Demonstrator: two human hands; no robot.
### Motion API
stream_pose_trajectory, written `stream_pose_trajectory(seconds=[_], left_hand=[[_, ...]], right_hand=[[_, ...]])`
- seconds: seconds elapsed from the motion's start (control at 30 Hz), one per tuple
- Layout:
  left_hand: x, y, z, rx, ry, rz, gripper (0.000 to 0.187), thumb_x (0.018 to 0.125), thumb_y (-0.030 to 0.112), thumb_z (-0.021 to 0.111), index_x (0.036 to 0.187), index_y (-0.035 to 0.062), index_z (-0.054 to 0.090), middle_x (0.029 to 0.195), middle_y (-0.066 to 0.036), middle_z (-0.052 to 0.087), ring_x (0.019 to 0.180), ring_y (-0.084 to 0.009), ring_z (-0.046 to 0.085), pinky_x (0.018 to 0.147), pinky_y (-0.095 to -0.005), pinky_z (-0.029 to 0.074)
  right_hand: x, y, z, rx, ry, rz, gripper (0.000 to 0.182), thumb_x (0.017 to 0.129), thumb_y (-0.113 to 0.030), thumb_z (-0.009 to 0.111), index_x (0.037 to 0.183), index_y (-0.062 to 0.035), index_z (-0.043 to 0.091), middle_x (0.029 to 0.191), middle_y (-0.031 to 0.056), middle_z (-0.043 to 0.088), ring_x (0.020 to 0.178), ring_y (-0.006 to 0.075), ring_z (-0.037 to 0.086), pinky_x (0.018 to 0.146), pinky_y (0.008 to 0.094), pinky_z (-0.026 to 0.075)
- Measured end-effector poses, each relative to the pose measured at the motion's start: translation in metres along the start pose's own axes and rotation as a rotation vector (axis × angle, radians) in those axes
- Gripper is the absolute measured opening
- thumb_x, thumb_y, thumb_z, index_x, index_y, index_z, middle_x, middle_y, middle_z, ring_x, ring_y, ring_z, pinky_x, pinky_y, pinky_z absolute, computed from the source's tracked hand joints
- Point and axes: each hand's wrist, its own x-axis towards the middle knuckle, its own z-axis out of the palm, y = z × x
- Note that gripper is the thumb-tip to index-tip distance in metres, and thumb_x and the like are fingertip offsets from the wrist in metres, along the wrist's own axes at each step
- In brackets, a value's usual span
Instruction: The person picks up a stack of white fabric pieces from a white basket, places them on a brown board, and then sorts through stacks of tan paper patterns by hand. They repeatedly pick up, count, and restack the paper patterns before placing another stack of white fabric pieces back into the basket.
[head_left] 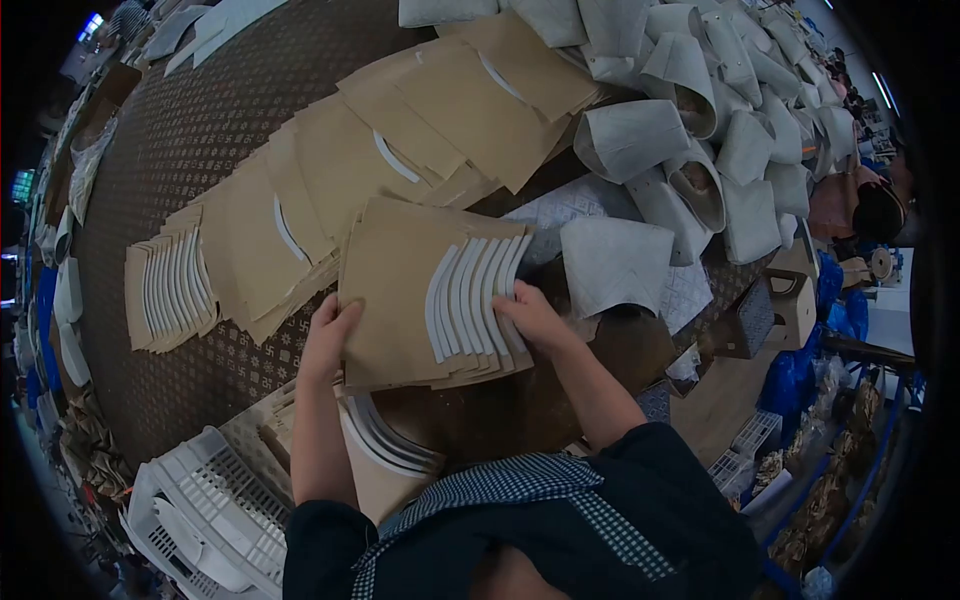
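Observation:
Between both hands is a stack of brown paper sheets [395,280], fanned so that several curved white strips show along its right side. My left hand [328,335] is closed on the stack's left edge, thumb on top. At the right edge, my right hand [535,315] grips the sheets near the white strips. Behind the stack, more brown sheets [330,165] lie overlapped in a long row, some with a white curved strip. A smaller fanned bundle [172,285] sits at the row's left end.
Many folded whitish tube-like pieces [625,140] are heaped at the back right of the patterned brown table [150,170]. White plastic baskets [225,500] stand at the lower left. More sheets with curved strips [385,445] lie close to my body. Blue bags [790,385] are at the right.

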Motion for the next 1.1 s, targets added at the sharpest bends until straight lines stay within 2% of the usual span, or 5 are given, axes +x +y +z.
stream_pose_trajectory(seconds=[0.23,0.43,0.77,1.07,1.1], left_hand=[[-0.026,-0.009,-0.005,-0.022,0.021,-0.243,0.045,0.087,0.023,0.067,0.123,-0.0012,0.056,0.109,-0.009,0.064,0.097,-0.0168,0.061,0.085,-0.0297,0.048],[-0.062,-0.005,0.017,-0.154,-0.120,-0.225,0.038,0.087,0.019,0.063,0.118,-0.0029,0.059,0.106,-0.010,0.065,0.095,-0.0177,0.062,0.083,-0.0315,0.049],[-0.074,-0.082,0.048,-0.104,0.116,-0.067,0.044,0.088,0.014,0.058,0.128,-0.0012,0.052,0.116,-0.011,0.062,0.101,-0.0188,0.059,0.089,-0.0317,0.046],[-0.087,-0.040,0.053,-0.372,-0.005,-0.358,0.078,0.095,0.065,0.029,0.145,0.0044,0.032,0.144,-0.014,0.041,0.130,-0.0263,0.043,0.103,-0.0378,0.040],[-0.087,-0.048,0.051,-0.336,-0.047,-0.247,0.085,0.092,0.070,0.024,0.146,0.0039,0.030,0.146,-0.013,0.038,0.131,-0.0272,0.041,0.105,-0.0386,0.039]], right_hand=[[-0.010,0.009,0.024,-0.137,0.100,-0.080,0.038,0.081,-0.010,0.065,0.116,0.0019,0.056,0.108,0.0118,0.066,0.098,0.0188,0.062,0.087,0.0327,0.048],[-0.059,0.013,-0.027,-0.092,0.127,-0.095,0.037,0.081,-0.008,0.062,0.116,0.0018,0.057,0.103,0.0101,0.067,0.091,0.0173,0.063,0.084,0.0316,0.049],[-0.174,-0.091,-0.034,-0.507,0.369,-0.522,0.031,0.083,-0.007,0.064,0.112,0.0022,0.058,0.088,0.0102,0.067,0.075,0.0122,0.061,0.067,0.0272,0.050],[-0.113,-0.052,0.043,-0.263,0.049,-0.439,0.034,0.080,-0.011,0.065,0.111,0.0000,0.057,0.079,0.0062,0.060,0.070,0.0095,0.053,0.066,0.0263,0.048],[-0.093,-0.023,0.043,-0.371,0.067,-0.289,0.045,0.078,-0.014,0.066,0.119,0.0006,0.054,0.096,0.0133,0.061,0.085,0.0181,0.056,0.078,0.0331,0.049]])
